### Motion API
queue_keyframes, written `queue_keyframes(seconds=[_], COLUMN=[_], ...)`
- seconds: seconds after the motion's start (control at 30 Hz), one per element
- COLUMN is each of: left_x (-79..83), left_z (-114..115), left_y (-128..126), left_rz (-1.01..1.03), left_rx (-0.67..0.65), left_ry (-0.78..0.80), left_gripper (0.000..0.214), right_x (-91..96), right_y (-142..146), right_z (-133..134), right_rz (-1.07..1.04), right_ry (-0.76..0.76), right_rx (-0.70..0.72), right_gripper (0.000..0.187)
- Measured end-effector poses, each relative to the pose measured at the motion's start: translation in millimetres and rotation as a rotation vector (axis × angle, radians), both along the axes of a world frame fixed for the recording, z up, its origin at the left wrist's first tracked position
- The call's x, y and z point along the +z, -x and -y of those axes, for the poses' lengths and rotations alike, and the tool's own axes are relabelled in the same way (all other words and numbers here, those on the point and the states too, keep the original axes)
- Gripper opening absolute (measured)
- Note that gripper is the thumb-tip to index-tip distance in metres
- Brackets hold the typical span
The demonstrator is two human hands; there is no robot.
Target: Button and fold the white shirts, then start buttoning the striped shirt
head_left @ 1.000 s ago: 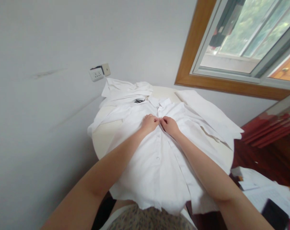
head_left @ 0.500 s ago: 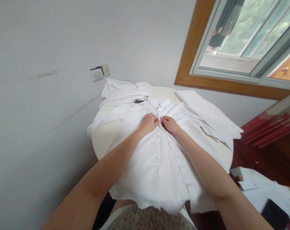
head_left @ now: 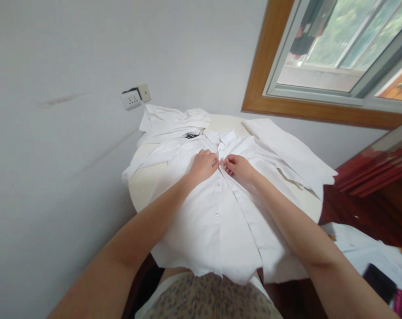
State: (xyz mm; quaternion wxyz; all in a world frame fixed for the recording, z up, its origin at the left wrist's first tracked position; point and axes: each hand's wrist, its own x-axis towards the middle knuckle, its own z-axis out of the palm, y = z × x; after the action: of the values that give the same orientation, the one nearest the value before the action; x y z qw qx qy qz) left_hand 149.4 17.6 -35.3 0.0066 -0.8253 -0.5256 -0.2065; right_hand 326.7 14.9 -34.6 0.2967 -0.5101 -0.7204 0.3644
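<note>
Head view, as it reaches me from far off: I have the white shirt laid front up across the round table, its collar at the far end and its hem hanging over the near edge. My left hand rests on the upper front of it, fingertips together, that grip pinched on the cloth at the button strip. My right hand meets the same strip from the other side, just beside the left; its thumb and fingers are bunched, but I cannot tell whether that grip has cloth or a button between them. Nearer me, a clear button shows on the strip, and the front panel's edge angles away to the right. More white clothing lies crumpled at the table's far left. Beyond stand a wall socket and a wood-framed window.
</note>
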Motion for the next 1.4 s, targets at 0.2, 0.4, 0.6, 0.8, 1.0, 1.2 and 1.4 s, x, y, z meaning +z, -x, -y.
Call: queue_keyframes(seconds=[0.2,0.4,0.6,0.8,1.0,1.2,1.4], left_x=[10.9,-4.1,-7.2,-10.7,-9.5,-9.0,-4.0], left_z=[41.7,72.0,77.2,72.6,56.0,55.5,59.7], left_y=[6.3,-3.1,-14.4,-13.2,4.5,5.2,6.7], left_rz=[-0.128,-0.180,-0.218,-0.190,0.063,0.244,0.417], left_rx=[-0.167,-0.080,-0.044,0.006,-0.133,-0.067,-0.058], left_ry=[0.168,0.197,0.161,0.176,0.259,0.271,0.518], left_gripper=[0.020,0.026,0.028,0.028,0.035,0.035,0.041], right_x=[33.0,15.6,10.4,14.1,45.3,25.2,-16.1], right_y=[-17.9,-10.1,3.1,4.8,-15.2,1.1,11.3], right_z=[49.7,82.6,93.9,90.6,74.5,70.7,73.7], right_rz=[0.518,0.787,0.966,0.948,0.472,0.047,-0.142], right_ry=[-0.214,-0.217,-0.288,-0.268,-0.185,-0.075,0.010], right_rx=[0.143,0.021,-0.032,-0.113,-0.115,-0.129,-0.106], right_gripper=[0.012,0.017,0.023,0.023,0.014,0.020,0.025])
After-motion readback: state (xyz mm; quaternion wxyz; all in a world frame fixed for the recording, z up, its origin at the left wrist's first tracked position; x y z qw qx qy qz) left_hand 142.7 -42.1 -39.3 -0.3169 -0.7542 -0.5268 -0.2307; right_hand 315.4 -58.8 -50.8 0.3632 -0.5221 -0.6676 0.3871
